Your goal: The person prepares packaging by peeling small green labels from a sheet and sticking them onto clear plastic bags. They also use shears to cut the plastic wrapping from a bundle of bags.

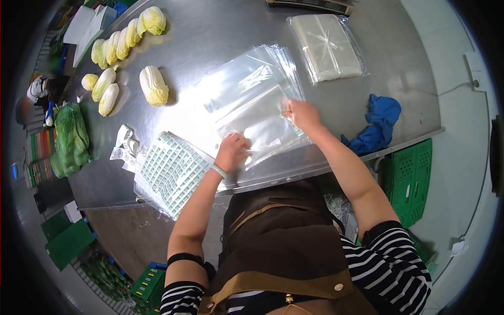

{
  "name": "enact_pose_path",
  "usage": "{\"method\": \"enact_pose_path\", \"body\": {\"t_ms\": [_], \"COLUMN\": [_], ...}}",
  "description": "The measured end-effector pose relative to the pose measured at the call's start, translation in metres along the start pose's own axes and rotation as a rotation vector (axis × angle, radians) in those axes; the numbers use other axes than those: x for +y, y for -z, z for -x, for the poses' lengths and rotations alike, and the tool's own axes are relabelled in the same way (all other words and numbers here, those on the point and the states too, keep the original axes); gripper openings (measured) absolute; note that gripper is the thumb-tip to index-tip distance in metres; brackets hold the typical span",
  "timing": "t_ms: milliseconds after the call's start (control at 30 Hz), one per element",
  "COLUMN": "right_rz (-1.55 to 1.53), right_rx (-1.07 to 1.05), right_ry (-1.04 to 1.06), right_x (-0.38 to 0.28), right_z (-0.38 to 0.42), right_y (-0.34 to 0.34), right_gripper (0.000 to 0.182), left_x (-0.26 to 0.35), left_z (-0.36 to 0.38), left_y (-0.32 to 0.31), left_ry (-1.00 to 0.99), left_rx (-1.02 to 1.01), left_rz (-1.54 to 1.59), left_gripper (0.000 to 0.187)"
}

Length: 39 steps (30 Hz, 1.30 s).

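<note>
A stack of clear plastic bags (252, 86) lies fanned out on the steel table in front of me. My right hand (303, 116) is closed in a pinch on a small green-and-white sticker (284, 115) at the right side of the top bag. Fingers bent and slightly apart, my left hand (232, 151) rests on the bag's near left edge. Beside my left wrist, a sheet of green-and-white stickers (174, 167) partly hangs over the table's front edge.
Several napa cabbages (153, 85) lie at the back left of the steel table (202, 29). A wrapped pack of bags (326, 46) and a crumpled blue cloth (379, 123) are on the right. White strips (125, 145) lie left of the sticker sheet. Green crates (412, 181) stand below.
</note>
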State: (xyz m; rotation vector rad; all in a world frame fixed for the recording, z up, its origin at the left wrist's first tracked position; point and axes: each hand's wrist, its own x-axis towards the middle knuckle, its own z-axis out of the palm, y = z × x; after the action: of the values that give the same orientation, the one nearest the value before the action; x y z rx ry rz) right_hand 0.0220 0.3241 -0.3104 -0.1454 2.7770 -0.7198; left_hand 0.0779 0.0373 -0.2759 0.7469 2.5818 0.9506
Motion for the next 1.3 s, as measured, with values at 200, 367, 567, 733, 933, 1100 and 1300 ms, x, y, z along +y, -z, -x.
{"method": "enact_pose_path", "body": {"t_ms": [200,367,567,733,933,1100,1300], "right_rz": [-0.752,-0.56,0.227,-0.59,-0.742,-0.16,-0.622], "right_rx": [-0.215,-0.323,-0.004,-0.212,-0.304,0.004,0.005], "right_ry": [-0.295,-0.237,-0.007,-0.142,0.045,0.403,-0.004], "right_x": [-0.025,-0.029,-0.023,-0.016,-0.035,-0.024,-0.025], "right_z": [0.016,0.008,-0.011,-0.01,-0.006,-0.016,-0.019], "right_y": [0.082,0.064,0.023,0.083,0.071,0.023,0.059], "right_gripper": [0.023,0.023,0.027,0.028,0.023,0.03,0.036], "left_x": [-0.02,-0.04,-0.018,-0.039,-0.03,0.001,-0.023], "left_z": [-0.009,-0.014,0.004,-0.006,-0.019,0.004,-0.001], "left_y": [0.034,0.05,-0.007,0.004,0.057,0.008,-0.006], "left_ry": [0.671,0.601,-0.015,0.392,0.599,-0.022,0.214], "left_rx": [0.08,1.003,0.003,0.001,1.284,0.045,0.016], "left_rz": [0.845,0.709,0.012,0.651,0.942,0.078,0.451], "left_gripper": [0.016,0.02,0.03,0.018,0.024,0.026,0.011]}}
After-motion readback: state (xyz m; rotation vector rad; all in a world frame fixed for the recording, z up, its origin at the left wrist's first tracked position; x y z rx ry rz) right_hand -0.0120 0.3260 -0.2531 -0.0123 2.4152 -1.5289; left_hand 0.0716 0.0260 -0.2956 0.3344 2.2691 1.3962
